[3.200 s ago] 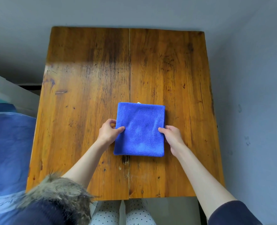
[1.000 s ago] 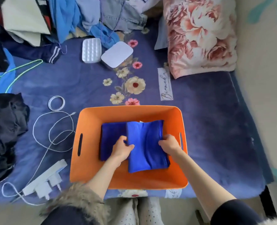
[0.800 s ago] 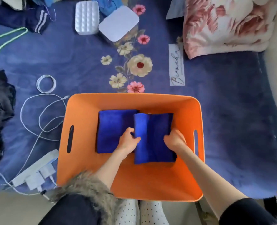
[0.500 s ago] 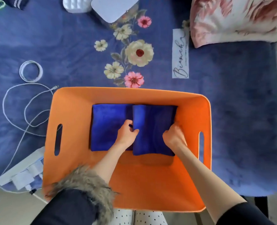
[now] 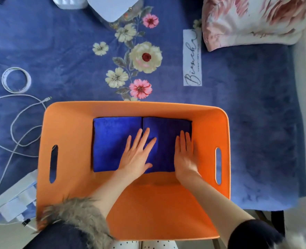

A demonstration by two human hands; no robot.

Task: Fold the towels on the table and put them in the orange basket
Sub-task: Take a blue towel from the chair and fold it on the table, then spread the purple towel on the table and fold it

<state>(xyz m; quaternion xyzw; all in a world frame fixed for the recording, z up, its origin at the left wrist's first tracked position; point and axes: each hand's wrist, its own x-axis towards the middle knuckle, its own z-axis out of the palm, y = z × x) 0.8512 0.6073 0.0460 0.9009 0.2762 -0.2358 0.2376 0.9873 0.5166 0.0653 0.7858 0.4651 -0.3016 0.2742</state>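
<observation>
1. Two folded blue towels are seen inside the orange basket (image 5: 209,203), laid flat on its floor along the far wall: a left towel (image 5: 110,141) and a right towel (image 5: 166,141), side by side with their inner edges touching or nearly so.
2. The orange basket is set on the bed (image 5: 247,123), near its front edge, on a blue flowered blanket.
3. The left hand (image 5: 137,153) is laid flat with fingers spread, across the seam where the two towels meet; nothing is gripped.
4. The right hand (image 5: 184,155) is laid flat with fingers straight and close together, on the right part of the right towel, near its right edge; nothing is pinched.
5. The step in hand is judged to be the pressing down and smoothing of the right towel in its place, so the placing itself appears done.
6. The near half of the basket floor is left bare, so room for more towels is available.
7. The counter is not in view, so it cannot be told whether any towels are left to fold; if none are left, the task is judged nearly complete once the hands are lifted out.
8. A white cable (image 5: 14,123) and a roll of tape (image 5: 16,79) lie on the bed beyond the left wall of the basket, apart from it, and a flowered pillow (image 5: 256,18) lies at the far right corner of the bed.
</observation>
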